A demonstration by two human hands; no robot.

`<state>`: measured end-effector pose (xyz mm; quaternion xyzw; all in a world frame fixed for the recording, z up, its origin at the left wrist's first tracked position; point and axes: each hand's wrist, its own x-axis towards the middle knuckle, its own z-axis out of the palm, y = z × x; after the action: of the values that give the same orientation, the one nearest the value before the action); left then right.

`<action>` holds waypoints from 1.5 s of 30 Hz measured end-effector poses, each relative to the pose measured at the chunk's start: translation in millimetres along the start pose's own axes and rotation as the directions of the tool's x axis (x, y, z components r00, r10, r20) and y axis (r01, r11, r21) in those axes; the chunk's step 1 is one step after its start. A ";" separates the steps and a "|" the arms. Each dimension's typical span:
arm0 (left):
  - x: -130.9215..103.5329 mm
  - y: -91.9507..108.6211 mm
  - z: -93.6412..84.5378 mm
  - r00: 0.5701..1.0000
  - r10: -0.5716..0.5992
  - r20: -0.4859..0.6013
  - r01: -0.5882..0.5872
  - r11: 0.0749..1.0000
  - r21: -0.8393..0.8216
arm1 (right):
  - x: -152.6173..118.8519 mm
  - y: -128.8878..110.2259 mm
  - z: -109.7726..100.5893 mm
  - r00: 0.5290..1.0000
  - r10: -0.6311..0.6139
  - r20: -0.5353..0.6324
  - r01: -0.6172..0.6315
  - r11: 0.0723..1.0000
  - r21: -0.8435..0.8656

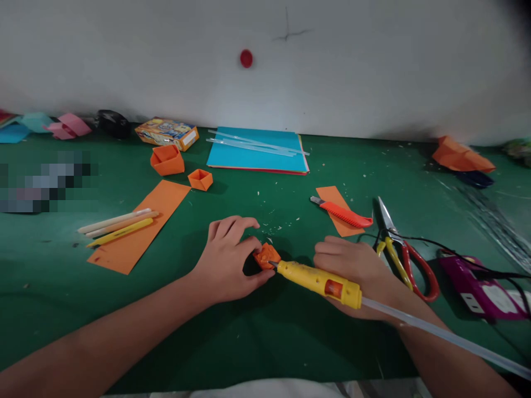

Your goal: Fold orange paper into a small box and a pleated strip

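Near the front middle of the green table, my left hand [230,255] pinches a small folded orange paper piece [266,256] between thumb and finger, its other fingers curled above. My right hand [352,271] is wrapped round a yellow hot glue gun [319,280]. The gun's metal nozzle meets the orange piece or sits right over it; I cannot tell which. A long translucent glue stick [443,334] runs out of the gun's back end toward the lower right. Part of the paper piece is hidden by my fingers.
Scissors [400,249], an orange cutter [344,213] on an orange strip [332,193] and a purple power strip [483,287] lie right. Left are pencils [120,222] on orange paper [141,243], and folded orange boxes [167,160]. Glue sticks [253,145] rest on blue paper [257,160] behind.
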<state>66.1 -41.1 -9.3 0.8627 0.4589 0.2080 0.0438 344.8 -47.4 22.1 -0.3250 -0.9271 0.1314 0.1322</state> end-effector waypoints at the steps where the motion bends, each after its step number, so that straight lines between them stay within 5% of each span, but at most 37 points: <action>1: -0.4 -0.1 0.0 1.000 -0.002 0.001 0.002 1.000 0.000 | 0.5 -0.2 0.3 1.000 -0.005 -0.013 0.005 1.000 0.015; 29: -2.1 -0.9 2.0 1.000 -0.004 0.000 0.004 1.000 -0.020 | 2.0 10.7 3.8 0.998 0.023 -0.053 -0.025 0.999 -0.023; 37: -1.7 0.4 1.3 1.000 0.002 0.002 -0.002 1.000 -0.022 | 2.9 5.7 3.4 0.984 0.140 -0.112 -0.107 0.959 0.264; 45: -2.0 0.3 1.5 1.000 -0.002 0.011 0.002 1.000 -0.020 | 2.0 7.3 5.4 0.973 0.209 -0.094 -0.161 0.917 0.365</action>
<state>65.9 -42.7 -11.3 0.8629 0.4573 0.2078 0.0552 345.7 -41.5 15.0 -0.3900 -0.8425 0.2869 0.2364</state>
